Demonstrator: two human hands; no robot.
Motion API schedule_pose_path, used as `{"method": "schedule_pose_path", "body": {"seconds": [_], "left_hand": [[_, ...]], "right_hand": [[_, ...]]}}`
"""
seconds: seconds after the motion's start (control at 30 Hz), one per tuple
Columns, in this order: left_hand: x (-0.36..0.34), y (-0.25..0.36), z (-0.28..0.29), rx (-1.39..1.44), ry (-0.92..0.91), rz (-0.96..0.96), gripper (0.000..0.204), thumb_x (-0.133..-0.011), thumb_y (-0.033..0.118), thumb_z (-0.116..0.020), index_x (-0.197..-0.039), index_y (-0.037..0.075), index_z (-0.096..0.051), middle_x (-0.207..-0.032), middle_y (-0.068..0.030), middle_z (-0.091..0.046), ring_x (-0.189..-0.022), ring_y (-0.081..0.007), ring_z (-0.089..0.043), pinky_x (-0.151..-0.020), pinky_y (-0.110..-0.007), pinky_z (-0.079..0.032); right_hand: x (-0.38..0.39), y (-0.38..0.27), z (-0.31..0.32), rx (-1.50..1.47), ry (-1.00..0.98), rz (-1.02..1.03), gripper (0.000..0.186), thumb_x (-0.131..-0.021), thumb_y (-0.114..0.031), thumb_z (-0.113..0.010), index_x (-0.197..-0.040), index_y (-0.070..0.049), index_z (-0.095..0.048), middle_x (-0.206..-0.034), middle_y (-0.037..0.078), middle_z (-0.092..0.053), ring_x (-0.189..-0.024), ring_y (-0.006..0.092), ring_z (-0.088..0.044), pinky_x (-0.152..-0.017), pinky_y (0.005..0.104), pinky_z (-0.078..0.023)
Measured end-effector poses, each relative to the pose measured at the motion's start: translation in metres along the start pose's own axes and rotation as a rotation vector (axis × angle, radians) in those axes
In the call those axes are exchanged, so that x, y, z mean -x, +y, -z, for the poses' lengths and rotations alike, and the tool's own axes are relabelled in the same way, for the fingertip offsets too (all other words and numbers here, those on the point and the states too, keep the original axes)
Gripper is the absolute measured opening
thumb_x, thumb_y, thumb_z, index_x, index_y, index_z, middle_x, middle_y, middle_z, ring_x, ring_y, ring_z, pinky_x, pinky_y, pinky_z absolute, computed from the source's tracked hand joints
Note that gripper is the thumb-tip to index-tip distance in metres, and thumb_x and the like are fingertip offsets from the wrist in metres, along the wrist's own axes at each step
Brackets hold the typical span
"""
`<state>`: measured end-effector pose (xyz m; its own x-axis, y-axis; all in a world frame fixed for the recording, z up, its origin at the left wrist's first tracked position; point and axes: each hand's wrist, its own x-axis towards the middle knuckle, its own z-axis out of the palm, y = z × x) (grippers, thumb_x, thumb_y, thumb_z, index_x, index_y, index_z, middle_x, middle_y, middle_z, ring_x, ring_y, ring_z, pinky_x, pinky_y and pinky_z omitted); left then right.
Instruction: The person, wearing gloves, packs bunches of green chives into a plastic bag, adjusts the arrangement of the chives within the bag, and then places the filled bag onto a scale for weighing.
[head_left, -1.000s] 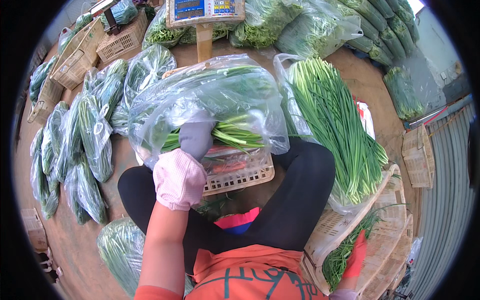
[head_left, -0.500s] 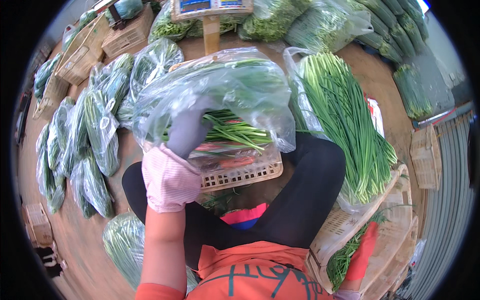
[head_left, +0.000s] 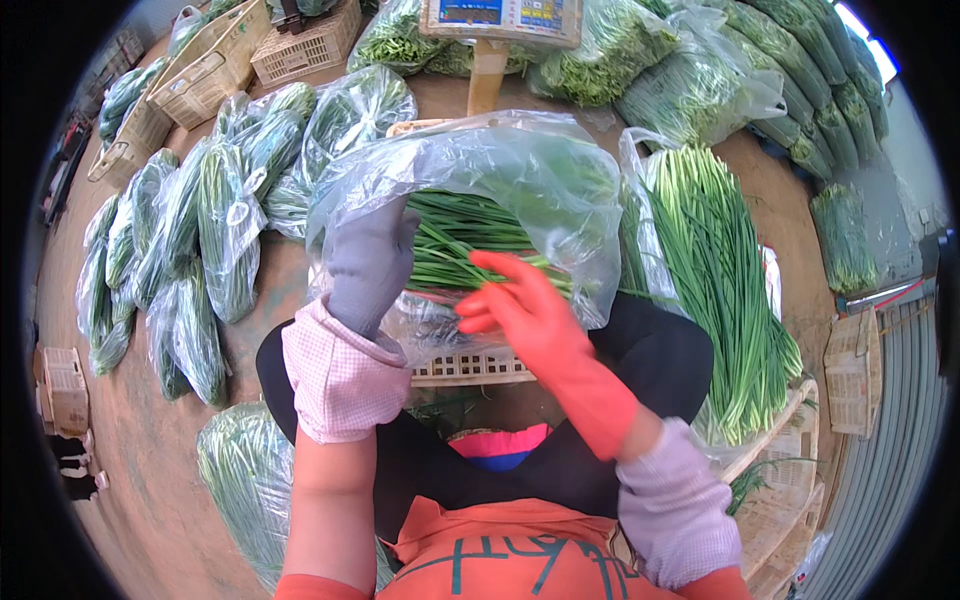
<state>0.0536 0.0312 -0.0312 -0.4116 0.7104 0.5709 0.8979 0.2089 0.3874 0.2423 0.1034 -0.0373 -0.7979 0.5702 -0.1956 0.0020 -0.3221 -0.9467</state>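
Note:
A clear plastic bag [head_left: 480,150] with green garlic chives [head_left: 470,225] inside lies on a cream plastic crate [head_left: 470,368] between my knees. My left hand [head_left: 370,262], in a grey glove, grips the left side of the bag's mouth; its fingertips are partly hidden by the film. In front of the open mouth is my right hand [head_left: 525,310], in a red rubber glove, fingers apart beside the chive ends. To the right, a large heap of loose chives [head_left: 715,290] rests on plastic sheeting over another crate [head_left: 765,430].
Bagged green bundles [head_left: 225,230] cover the floor at left, with another bag [head_left: 245,480] by my left forearm. A weighing scale [head_left: 500,22] on a post stands ahead. Behind it lie filled vegetable bags [head_left: 690,85]. More crates [head_left: 205,65] stand at far left.
My right hand has come from the crate at lower right to the bag's mouth. The bag's front film is lifted back, showing more chives. The whole view has shifted slightly.

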Motion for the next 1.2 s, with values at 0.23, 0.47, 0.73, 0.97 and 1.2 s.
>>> {"method": "schedule_pose_path", "body": {"seconds": [0.23, 0.47, 0.73, 0.97, 1.2], "left_hand": [[-0.018, 0.001, 0.022, -0.05, 0.173, -0.07, 0.056, -0.068, -0.003, -0.057, -0.123, 0.011, -0.058, -0.12, -0.0184, -0.056, -0.111, -0.0399, -0.051, -0.095, -0.047, -0.041], [-0.011, 0.004, 0.021, 0.026, 0.161, -0.062, 0.052, -0.07, -0.005, -0.061, -0.118, 0.013, -0.062, -0.118, -0.0165, -0.058, -0.109, -0.0376, -0.053, -0.093, -0.046, -0.041], [-0.028, 0.014, 0.025, 0.243, 0.298, -0.084, 0.073, -0.073, -0.002, -0.065, -0.14, 0.007, -0.039, -0.125, -0.0186, -0.052, -0.112, -0.0345, -0.054, -0.097, -0.04, -0.042], [-0.044, 0.012, 0.037, 0.563, 0.324, 0.036, 0.093, -0.071, 0.0, -0.072, -0.148, 0.012, -0.021, -0.12, -0.0138, -0.049, -0.099, -0.0239, -0.053, -0.089, -0.038, -0.046], [-0.072, 0.01, 0.037, -0.556, 0.113, 0.12, 0.019, -0.073, 0.02, -0.07, -0.088, 0.008, -0.067, -0.089, -0.0132, -0.061, -0.09, -0.0271, -0.06, -0.072, -0.036, -0.045]], "right_hand": [[-0.118, -0.044, 0.05, 0.347, 0.292, 0.057, 0.033, -0.095, -0.024, -0.054, -0.118, 0.0, -0.054, -0.073, 0.011, -0.064, -0.057, 0.0163, -0.061, -0.054, 0.0251, -0.048], [-0.097, -0.079, 0.136, 0.783, 0.506, -0.13, 0.041, -0.092, -0.025, -0.052, -0.129, -0.008, -0.054, -0.107, 0.002, -0.065, -0.107, 0.0119, -0.055, -0.095, 0.0308, -0.04], [-0.08, -0.078, 0.134, 1.127, 0.322, -0.01, 0.046, -0.085, -0.017, -0.062, -0.128, -0.005, -0.052, -0.108, 0.004, -0.065, -0.09, 0.0157, -0.064, -0.084, 0.0275, -0.048], [-0.095, -0.091, 0.109, 0.292, 0.19, 0.298, 0.04, -0.095, -0.024, -0.053, -0.127, -0.001, -0.045, -0.113, 0.012, -0.062, -0.105, 0.0234, -0.062, -0.091, 0.0332, -0.048], [-0.096, -0.086, 0.094, 0.244, 0.227, 0.433, 0.038, -0.086, -0.017, -0.067, -0.118, 0.0, -0.056, -0.108, 0.009, -0.063, -0.097, 0.0164, -0.061, -0.089, 0.029, -0.047]]}}
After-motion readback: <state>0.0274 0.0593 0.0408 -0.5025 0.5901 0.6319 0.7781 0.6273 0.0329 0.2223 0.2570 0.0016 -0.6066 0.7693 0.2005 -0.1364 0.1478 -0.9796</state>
